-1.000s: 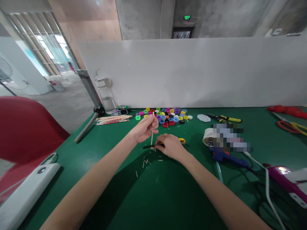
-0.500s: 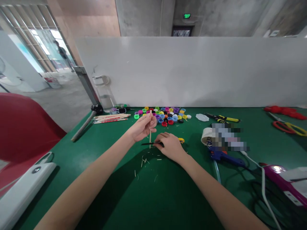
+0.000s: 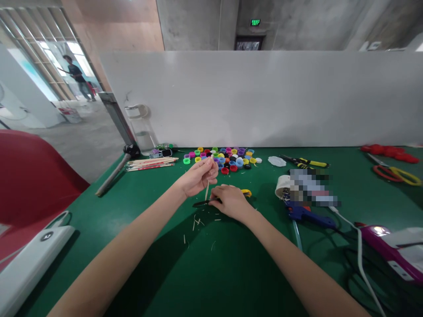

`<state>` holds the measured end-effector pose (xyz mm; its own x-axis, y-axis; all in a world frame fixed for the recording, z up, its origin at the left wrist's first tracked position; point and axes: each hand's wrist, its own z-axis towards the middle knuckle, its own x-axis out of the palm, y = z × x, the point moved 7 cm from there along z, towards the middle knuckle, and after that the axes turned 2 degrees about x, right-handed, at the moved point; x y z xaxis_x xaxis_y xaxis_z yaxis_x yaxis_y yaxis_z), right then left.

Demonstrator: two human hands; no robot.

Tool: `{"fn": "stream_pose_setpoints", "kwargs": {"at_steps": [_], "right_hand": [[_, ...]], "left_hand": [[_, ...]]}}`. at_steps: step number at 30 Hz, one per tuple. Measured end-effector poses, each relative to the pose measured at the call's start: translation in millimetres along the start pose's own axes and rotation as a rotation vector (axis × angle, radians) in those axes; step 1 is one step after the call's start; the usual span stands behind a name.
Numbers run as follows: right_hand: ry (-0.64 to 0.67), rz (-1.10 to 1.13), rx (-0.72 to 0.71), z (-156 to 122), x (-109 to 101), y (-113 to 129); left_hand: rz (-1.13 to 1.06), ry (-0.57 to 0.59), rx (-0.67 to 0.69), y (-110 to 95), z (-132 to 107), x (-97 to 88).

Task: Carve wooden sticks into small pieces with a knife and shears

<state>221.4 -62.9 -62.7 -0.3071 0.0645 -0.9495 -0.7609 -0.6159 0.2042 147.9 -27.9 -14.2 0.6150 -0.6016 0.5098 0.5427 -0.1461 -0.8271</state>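
My left hand [image 3: 200, 176] is closed around a thin pale wooden stick [image 3: 207, 192] held nearly upright, its lower end tilted slightly left. Right beside it, my right hand [image 3: 233, 200] grips a utility knife with a dark blade [image 3: 200, 204] and a yellow handle end [image 3: 246, 193] showing behind the hand. The blade points left and crosses the stick near its bottom end; whether it bites into the wood I cannot tell. Several thin wood shavings [image 3: 198, 221] lie on the green table [image 3: 205, 273] below.
Coloured bottle caps [image 3: 233, 168] spread behind my hands, with a bundle of sticks [image 3: 152, 164] to their left. On the right are pliers [image 3: 313, 163], a white cup [image 3: 283, 186], a blue glue gun [image 3: 309, 215], scissors [image 3: 393, 171] and cables. A white power strip [image 3: 39, 259] sits left.
The knife blade has dipped and tilted a little, and the stick's lower end leans more left. The view has shifted slightly; a distant person at the left shows more fully.
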Motion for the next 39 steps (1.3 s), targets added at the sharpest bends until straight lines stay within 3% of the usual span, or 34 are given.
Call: {"fn": "stream_pose_setpoints", "kwargs": {"at_steps": [9, 21, 39], "right_hand": [[-0.053, -0.028, -0.145, -14.9, -7.2, 21.5], [-0.093, 0.008, -0.094, -9.8, -8.6, 8.6], [0.002, 0.094, -0.008, 2.5, -5.1, -3.2]], "left_hand": [[-0.043, -0.095, 0.046, -8.3, -1.9, -18.3], [-0.051, -0.041, 0.032, -3.6, -1.8, -8.4], [-0.114, -0.051, 0.009, 3.3, -0.6, -10.0]]}}
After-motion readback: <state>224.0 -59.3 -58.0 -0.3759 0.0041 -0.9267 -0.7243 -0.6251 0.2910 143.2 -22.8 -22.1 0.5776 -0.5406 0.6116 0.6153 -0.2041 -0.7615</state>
